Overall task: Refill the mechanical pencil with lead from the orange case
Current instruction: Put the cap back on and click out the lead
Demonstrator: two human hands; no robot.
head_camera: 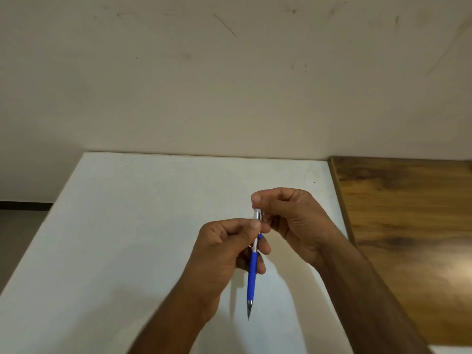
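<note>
I can read no writing anywhere here. The blue mechanical pencil (251, 272) I hold shows no brand or number that I can make out; its silver upper part is too small and blurred to tell. The white table (143, 226) carries no label or sign.

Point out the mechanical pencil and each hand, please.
mechanical pencil (252, 274): head view, on its blue barrel.
left hand (219, 254): head view, on its back.
right hand (298, 221): head view, on its palm side.
</note>
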